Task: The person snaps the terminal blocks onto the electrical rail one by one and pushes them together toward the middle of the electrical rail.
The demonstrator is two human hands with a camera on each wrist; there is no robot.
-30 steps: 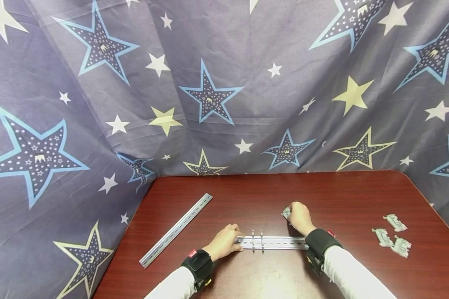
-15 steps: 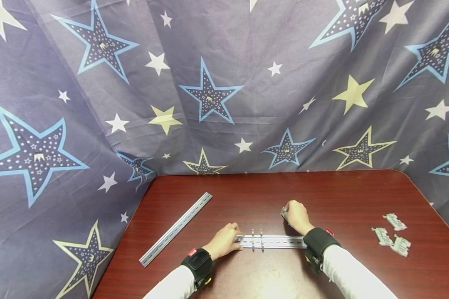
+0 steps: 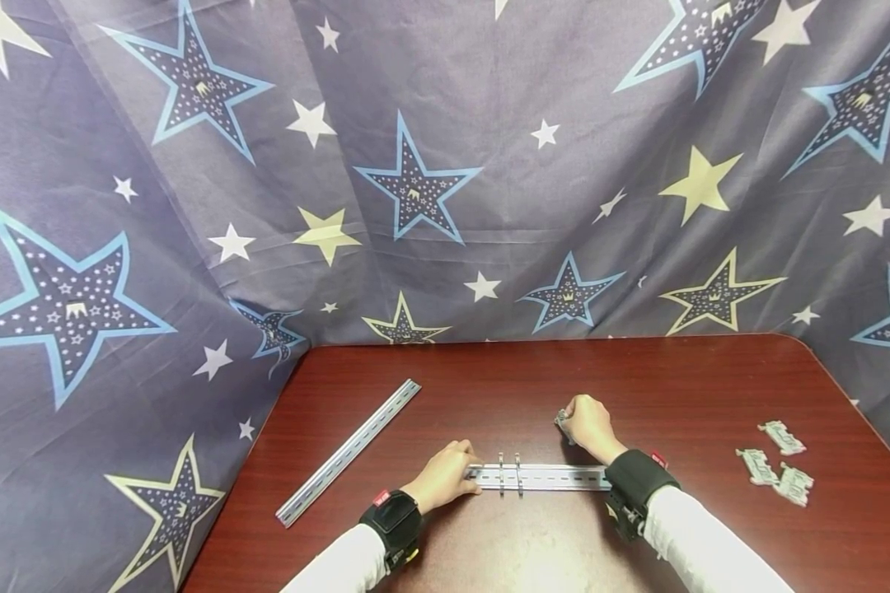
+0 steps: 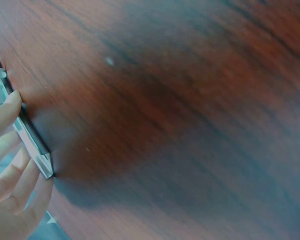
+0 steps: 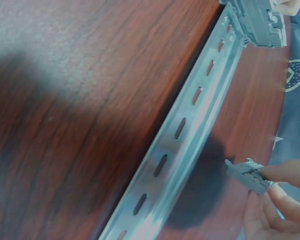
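A slotted metal DIN rail (image 3: pixel 567 478) lies crosswise near the middle of the table. My left hand (image 3: pixel 443 476) grips its left end, thumb on one long edge and fingers on the other, as the left wrist view shows. Two thin grey terminal blocks (image 5: pixel 260 22) stand across the rail a little right of that hand. Beyond the rail's right part, my right hand (image 3: pixel 590 427) pinches a loose grey terminal block (image 5: pixel 249 176) between thumb and fingers. In the right wrist view this block is tilted and apart from the rail. The right wrist strap covers the rail's right end in the head view.
A second slotted rail (image 3: pixel 348 453) lies slantwise at the left of the table. Three more terminal blocks (image 3: pixel 780 438) lie flat in a loose group at the right. A star-patterned cloth (image 3: pixel 445 214) hangs behind the reddish-brown table (image 3: pixel 489 379).
The terminal block in my right hand has turned from showing its flat side to a narrower view, with the hand nearly in place. The left hand keeps its grip on the rail.
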